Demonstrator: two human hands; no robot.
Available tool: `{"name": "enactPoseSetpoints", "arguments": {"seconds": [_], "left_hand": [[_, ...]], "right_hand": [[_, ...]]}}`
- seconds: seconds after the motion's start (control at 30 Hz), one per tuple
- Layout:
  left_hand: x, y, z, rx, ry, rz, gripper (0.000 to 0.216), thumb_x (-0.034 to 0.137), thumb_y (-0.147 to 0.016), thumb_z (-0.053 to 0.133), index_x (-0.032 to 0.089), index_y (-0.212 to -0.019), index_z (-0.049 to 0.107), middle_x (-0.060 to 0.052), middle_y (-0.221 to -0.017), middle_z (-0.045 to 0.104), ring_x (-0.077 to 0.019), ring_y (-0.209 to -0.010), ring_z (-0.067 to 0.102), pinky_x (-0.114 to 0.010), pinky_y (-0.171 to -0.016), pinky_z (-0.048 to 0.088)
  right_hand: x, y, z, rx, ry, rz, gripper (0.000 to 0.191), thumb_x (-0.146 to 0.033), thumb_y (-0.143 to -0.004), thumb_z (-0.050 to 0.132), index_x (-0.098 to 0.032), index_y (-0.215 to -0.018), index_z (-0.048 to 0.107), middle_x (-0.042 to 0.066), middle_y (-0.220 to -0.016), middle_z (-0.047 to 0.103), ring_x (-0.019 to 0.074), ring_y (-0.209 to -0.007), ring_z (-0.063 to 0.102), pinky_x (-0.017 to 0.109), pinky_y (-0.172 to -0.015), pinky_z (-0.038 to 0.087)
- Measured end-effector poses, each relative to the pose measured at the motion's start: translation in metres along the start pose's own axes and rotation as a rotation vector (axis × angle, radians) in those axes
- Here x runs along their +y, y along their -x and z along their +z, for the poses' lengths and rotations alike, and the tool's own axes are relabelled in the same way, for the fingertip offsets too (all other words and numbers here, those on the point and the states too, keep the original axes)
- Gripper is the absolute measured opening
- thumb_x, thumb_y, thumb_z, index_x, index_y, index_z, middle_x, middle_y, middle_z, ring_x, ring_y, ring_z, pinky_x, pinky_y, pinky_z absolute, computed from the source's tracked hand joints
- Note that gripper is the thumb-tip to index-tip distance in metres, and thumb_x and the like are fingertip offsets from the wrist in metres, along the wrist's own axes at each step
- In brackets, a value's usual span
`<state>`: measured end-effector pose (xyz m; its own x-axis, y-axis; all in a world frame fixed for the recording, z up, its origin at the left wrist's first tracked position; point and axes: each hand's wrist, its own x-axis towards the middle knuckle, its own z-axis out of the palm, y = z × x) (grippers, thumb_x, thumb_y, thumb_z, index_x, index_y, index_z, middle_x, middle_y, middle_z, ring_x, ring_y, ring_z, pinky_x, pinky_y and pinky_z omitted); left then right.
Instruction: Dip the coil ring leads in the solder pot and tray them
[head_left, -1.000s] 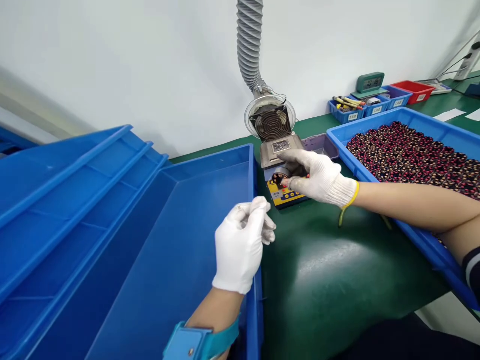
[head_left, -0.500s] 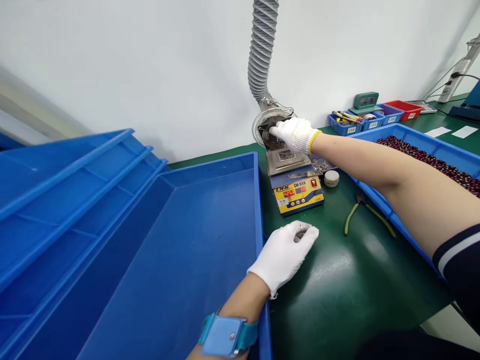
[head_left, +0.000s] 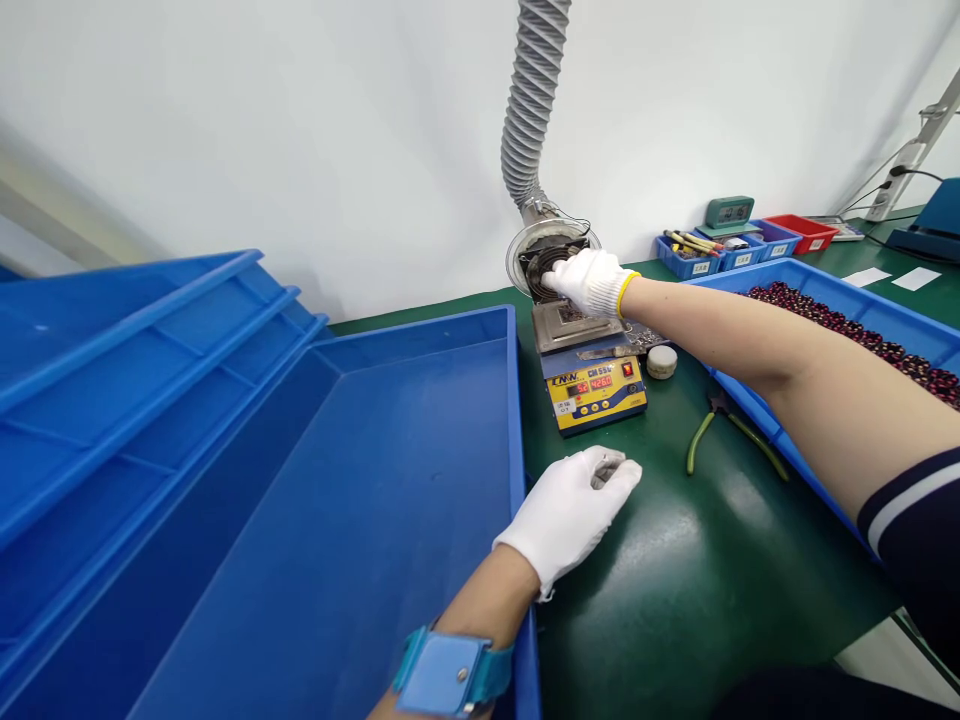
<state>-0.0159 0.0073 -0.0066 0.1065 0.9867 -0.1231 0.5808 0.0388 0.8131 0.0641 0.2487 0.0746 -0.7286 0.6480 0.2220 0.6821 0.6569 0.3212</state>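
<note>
My left hand (head_left: 574, 515), in a white glove, rests low over the green bench beside the right wall of a large blue tray (head_left: 517, 420). Its fingers are curled, thumb and forefinger tips close together; whatever they hold, if anything, is hidden. My right hand (head_left: 589, 280), also gloved, reaches to the mouth of a round metal fume hood (head_left: 536, 235), above a metal-topped heating unit (head_left: 551, 330) with a yellow display panel (head_left: 600, 395). Its fingers are closed in front of dark rings. What they grip is too hidden to name.
Green-handled pliers (head_left: 701, 440) and a small round white pot (head_left: 661, 362) are right of the unit. A blue tray (head_left: 787, 270) of dark red coil-like parts lies under my right arm. Stacked blue trays (head_left: 187, 340) stand left. A grey hose (head_left: 534, 90) hangs above.
My right hand has dropped slightly at the hood's mouth. The numbers on the yellow panel have changed. My left hand has hardly moved, and the view has shifted a little.
</note>
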Motion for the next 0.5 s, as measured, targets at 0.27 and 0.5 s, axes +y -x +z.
{"name": "enactPoseSetpoints", "arguments": {"seconds": [0.27,0.5], "left_hand": [[0.000,-0.005,-0.002,0.223,0.272,-0.024,0.049,0.045,-0.079,0.068,0.014,-0.117,0.065,-0.011,-0.103,0.073,-0.0227,-0.094,0.068,-0.036,-0.088,0.051],[0.002,-0.012,-0.013,0.616,0.700,-0.006,0.057,0.033,-0.072,0.078,0.011,-0.122,0.061,-0.011,-0.102,0.072,-0.0195,-0.085,0.071,-0.033,-0.076,0.058]], "right_hand": [[0.000,0.019,-0.022,0.123,-0.193,0.104,0.047,-0.024,-0.083,0.058,-0.024,-0.130,0.057,0.012,-0.121,0.064,0.0339,-0.104,0.062,0.046,-0.081,0.052],[-0.049,0.082,-0.022,0.153,-0.939,0.141,0.054,-0.040,-0.076,0.070,-0.025,-0.127,0.062,0.000,-0.103,0.071,0.0185,-0.095,0.066,0.029,-0.082,0.052]]}}
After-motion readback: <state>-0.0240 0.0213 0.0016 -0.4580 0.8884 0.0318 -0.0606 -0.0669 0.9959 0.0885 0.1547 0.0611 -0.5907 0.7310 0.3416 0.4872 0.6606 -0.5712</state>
